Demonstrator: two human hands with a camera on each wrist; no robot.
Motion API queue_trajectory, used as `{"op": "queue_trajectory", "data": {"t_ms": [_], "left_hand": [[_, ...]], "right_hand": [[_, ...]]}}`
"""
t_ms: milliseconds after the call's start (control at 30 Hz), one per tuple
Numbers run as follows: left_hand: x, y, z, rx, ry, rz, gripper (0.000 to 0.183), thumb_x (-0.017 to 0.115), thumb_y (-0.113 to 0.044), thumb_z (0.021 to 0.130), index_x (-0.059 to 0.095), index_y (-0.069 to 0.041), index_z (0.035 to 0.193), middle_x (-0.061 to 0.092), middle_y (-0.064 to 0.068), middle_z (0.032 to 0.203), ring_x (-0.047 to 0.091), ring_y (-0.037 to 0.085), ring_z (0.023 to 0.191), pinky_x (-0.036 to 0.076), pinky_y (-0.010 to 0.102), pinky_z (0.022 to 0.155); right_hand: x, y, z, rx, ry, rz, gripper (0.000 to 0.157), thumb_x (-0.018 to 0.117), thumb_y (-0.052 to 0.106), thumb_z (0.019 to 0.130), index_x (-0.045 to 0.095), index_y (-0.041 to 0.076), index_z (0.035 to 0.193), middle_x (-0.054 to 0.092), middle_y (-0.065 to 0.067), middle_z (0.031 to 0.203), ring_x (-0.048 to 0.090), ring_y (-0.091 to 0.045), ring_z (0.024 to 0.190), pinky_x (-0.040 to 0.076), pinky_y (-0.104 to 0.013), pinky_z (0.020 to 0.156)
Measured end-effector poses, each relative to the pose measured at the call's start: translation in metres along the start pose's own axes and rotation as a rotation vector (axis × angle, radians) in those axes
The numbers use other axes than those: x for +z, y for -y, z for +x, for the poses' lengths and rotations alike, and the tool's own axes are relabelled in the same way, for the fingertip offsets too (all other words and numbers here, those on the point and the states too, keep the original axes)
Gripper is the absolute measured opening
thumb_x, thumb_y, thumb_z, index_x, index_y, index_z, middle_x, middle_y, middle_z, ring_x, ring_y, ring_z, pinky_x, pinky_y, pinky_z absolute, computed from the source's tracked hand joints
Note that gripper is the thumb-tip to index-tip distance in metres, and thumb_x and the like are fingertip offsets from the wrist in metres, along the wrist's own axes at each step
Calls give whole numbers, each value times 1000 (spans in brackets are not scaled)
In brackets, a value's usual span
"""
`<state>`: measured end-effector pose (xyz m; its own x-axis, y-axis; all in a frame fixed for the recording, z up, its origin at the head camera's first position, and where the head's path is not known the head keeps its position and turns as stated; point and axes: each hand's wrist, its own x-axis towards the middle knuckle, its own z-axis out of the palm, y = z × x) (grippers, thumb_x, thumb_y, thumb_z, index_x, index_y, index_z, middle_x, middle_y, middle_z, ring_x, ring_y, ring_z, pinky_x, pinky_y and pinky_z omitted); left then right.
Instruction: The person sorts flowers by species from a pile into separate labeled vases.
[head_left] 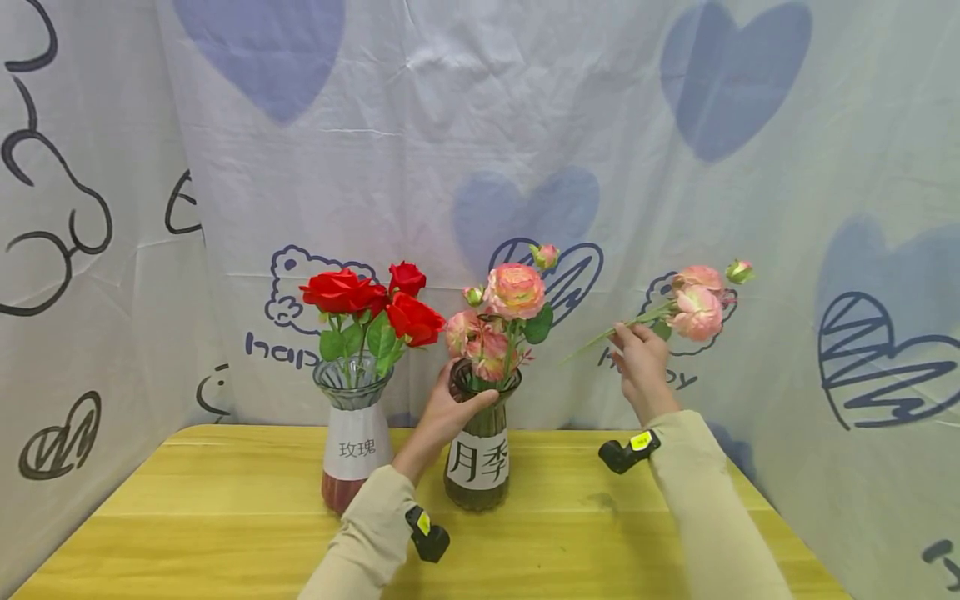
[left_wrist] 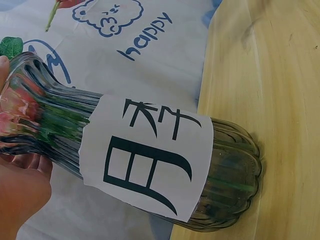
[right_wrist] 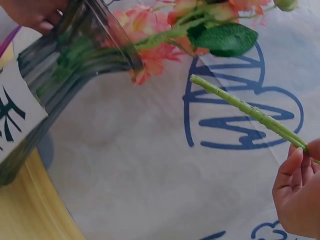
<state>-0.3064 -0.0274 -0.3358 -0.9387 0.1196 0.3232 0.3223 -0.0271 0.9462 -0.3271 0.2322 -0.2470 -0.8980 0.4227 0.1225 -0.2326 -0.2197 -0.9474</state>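
My left hand (head_left: 450,410) grips the neck of a dark ribbed glass vase (head_left: 477,487), thumb and fingers around its rim. A white paper label with large black characters wraps the vase, and pink flowers (head_left: 514,292) with buds stand in it. Off to the right, my right hand (head_left: 643,367) pinches the green stem (right_wrist: 250,111) of a pink flower spray (head_left: 697,312) between thumb and fingers. That spray slants up to the right in the air, its cut stem end pointing left toward the vase.
Left of the held vase stands another vase (head_left: 358,433) with a white label and red roses (head_left: 345,292). Both are on a yellow wooden table (head_left: 555,542). Behind hangs a white curtain (head_left: 420,167) printed with hearts and doodles.
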Motion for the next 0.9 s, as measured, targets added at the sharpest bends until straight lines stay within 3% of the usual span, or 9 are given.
{"op": "queue_trajectory", "data": {"t_ms": [267,367,633,900], "left_hand": [[0,2,0,22,-12,7,73,71,-17,88,30,-8,147,38,20,146,38,35,133,34,49,107],[1,2,0,23,-15,5,73,71,-17,88,30,-8,147,37,20,146,38,35,133,34,49,107],[0,2,0,-20,3,5,78,70,-17,89,24,-9,151,33,22,149,35,36,135,33,50,107],[1,-26,-15,-10,12,-2,74,68,-10,89,25,0,149,34,27,147,35,39,134,33,50,108]], "right_hand": [[12,-13,-1,-31,90,122,19,64,9,93,60,-3,108,58,0,93,59,-6,79,47,-17,62],[23,-13,-14,-7,88,77,14,59,8,96,57,-1,107,59,2,94,59,-5,80,46,-17,63],[34,-30,-32,-12,158,108,4,57,5,97,55,2,99,62,3,84,61,-5,78,46,-17,60],[44,-42,-36,-125,178,-10,12,60,4,95,55,-3,103,63,6,81,62,-5,75,47,-16,57]]}}
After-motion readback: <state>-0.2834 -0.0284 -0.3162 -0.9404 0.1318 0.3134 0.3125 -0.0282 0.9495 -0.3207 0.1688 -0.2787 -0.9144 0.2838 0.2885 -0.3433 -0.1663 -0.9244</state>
